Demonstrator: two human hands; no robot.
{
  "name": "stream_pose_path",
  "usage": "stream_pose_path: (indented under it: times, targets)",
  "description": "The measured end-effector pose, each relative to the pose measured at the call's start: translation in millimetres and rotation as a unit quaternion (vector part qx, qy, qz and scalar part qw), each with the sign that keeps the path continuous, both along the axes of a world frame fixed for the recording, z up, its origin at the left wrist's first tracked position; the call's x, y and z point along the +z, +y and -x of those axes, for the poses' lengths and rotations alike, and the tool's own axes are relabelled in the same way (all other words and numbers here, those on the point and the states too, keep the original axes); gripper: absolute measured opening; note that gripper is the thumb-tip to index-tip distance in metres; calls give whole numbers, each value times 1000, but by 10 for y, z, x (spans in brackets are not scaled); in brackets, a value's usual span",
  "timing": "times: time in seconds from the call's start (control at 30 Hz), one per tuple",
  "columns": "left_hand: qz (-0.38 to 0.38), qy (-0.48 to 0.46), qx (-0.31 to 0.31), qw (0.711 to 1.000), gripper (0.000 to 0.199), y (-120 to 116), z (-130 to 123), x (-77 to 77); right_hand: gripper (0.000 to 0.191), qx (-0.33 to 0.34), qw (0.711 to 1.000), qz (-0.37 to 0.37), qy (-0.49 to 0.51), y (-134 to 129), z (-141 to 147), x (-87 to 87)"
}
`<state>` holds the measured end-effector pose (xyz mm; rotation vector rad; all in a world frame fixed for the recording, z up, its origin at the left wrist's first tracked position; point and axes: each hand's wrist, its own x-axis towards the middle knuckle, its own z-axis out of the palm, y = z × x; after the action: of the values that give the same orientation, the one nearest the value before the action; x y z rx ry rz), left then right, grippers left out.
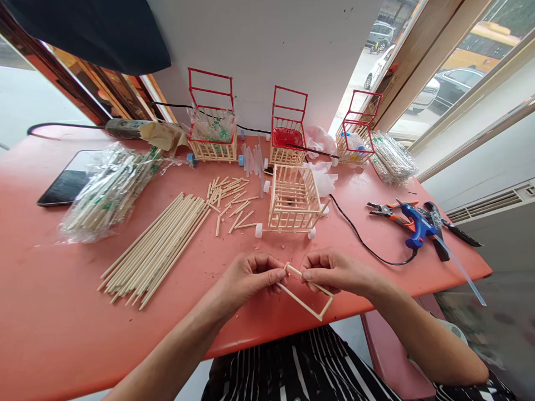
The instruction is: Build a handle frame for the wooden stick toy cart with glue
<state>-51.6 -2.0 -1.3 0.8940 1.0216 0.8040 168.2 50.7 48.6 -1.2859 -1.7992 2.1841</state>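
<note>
Between both hands, over the table's front edge, is a small rectangular frame of wooden sticks [301, 302]. My left hand [259, 274] pinches its left corner between thumb and fingers. The fingers of my right hand [324, 270] are closed on the frame's upper long stick. Just beyond my hands stands a little wooden-stick cart [295, 200] on white wheels, its top open. Short cut stick pieces [228, 195] lie scattered to the cart's left. Farther left, a bundle of long wooden sticks [156, 250] rests on the table.
At the back stand three carts with red upper frames [211, 125], [288, 125], [355, 136]. A blue glue gun [419, 225], pliers [393, 214] and a black-handled cutter [437, 228] lie right. Bagged sticks [111, 192] and a dark tablet [69, 178] are left. A black cord [355, 231] crosses the table.
</note>
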Motion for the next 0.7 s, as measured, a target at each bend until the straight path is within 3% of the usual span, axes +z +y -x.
stream_pose_path:
  times: [0.7]
  targets:
    - [1, 0, 5, 1000, 28, 1, -7, -7, 26, 1, 1000, 3, 6, 7, -9, -9]
